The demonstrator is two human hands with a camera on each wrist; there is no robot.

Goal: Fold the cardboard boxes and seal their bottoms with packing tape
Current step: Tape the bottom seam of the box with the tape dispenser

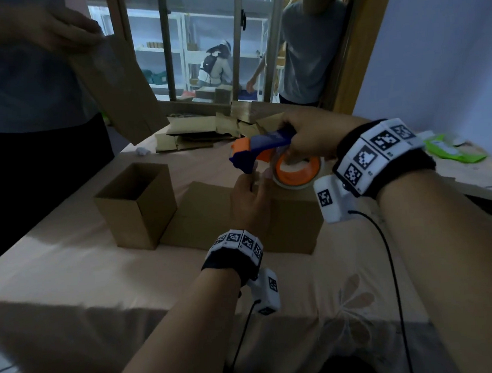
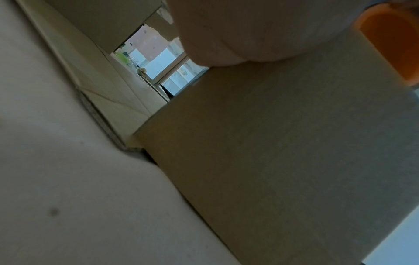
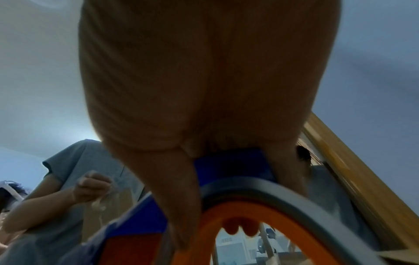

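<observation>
A closed cardboard box (image 1: 236, 227) lies on the table in front of me, its top face up. My left hand (image 1: 251, 197) rests on that top with the fingers stretched forward, their tips just under the nose of the tape dispenser. In the left wrist view only the palm (image 2: 249, 26) and the box side (image 2: 283, 143) show. My right hand (image 1: 305, 138) grips the blue handle of the blue and orange tape dispenser (image 1: 262, 148), held over the box's far edge with its tape roll (image 1: 296, 172) hanging below. The handle (image 3: 233, 166) shows between my fingers.
An open-topped box (image 1: 136, 202) stands upright, touching the lying box on its left. Flat cardboard blanks (image 1: 200, 131) are piled at the table's far end. A person at the left holds a flat blank (image 1: 115, 87). Another person stands by the door (image 1: 311, 50). A green packet (image 1: 452, 151) lies at the right.
</observation>
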